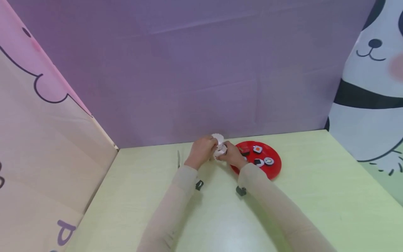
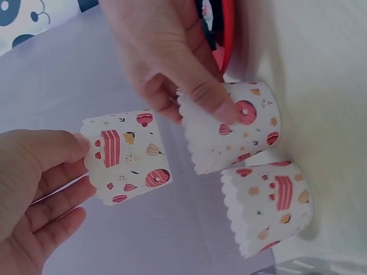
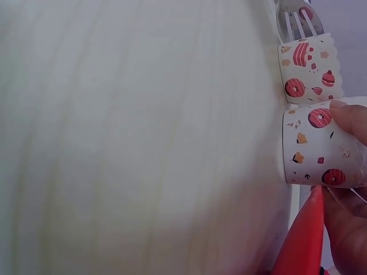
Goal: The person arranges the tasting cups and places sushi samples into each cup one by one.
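My left hand (image 1: 202, 151) pinches the scalloped rim of a white paper baking cup (image 2: 129, 157) printed with cakes and doughnuts, held up off the table. My right hand (image 2: 172, 57) grips a second baking cup (image 2: 229, 132), its thumb on the outside wall and its fingers at the rim. A third baking cup (image 2: 269, 209) stands right beside the second. In the right wrist view the second cup is at the right edge with the right thumb on it, and another cup (image 3: 309, 71) is just past it. The hands partly cover the cups in the head view.
To the right of the hands lies a red plate (image 1: 275, 168) with several toy sushi pieces (image 1: 257, 149), partly behind the right hand. A fork (image 3: 298, 17) shows beyond the cups. Left of the left hand lies a thin utensil (image 1: 178, 159). A purple backdrop (image 1: 201, 87) borders the table.
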`<state>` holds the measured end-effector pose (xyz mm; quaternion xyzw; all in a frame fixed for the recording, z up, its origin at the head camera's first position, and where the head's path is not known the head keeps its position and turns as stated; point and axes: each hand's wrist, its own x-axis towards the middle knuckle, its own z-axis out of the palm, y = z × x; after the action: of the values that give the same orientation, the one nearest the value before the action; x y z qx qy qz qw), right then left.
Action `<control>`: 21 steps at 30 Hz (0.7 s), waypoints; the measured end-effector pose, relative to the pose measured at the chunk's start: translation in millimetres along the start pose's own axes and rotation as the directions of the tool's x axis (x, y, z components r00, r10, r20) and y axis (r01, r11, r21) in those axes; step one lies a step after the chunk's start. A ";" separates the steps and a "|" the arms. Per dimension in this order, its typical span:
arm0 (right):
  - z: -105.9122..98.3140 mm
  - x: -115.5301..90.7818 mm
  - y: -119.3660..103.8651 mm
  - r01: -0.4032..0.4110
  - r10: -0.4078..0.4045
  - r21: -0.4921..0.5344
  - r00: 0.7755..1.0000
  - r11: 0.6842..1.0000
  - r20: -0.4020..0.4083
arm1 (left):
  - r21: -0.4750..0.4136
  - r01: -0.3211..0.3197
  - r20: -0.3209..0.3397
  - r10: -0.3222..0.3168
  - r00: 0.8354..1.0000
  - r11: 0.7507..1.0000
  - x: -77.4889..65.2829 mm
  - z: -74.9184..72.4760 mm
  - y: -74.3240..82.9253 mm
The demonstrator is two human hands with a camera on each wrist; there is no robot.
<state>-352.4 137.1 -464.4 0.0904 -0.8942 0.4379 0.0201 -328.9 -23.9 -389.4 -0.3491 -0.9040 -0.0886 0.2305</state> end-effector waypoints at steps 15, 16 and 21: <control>3.1 3.7 6.3 -0.036 0.036 -0.012 0.999 0.999 0.023 | 0.025 -0.011 -0.051 0.012 0.999 1.000 -17.7 -14.2 -5.7; 3.1 4.0 6.3 -0.031 0.032 -0.014 0.999 0.999 0.020 | 0.026 -0.007 -0.050 0.009 0.999 1.000 -18.5 -15.5 -5.4; 1.8 3.2 4.4 -0.010 0.010 -0.012 1.000 1.000 0.014 | 0.042 -0.005 -0.037 0.006 0.999 0.999 -22.4 -17.9 -5.0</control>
<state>-356.2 137.9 -468.6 0.0887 -0.8974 0.4319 0.0121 -311.3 -46.5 -384.4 -0.3449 -0.9002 -0.0757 0.2548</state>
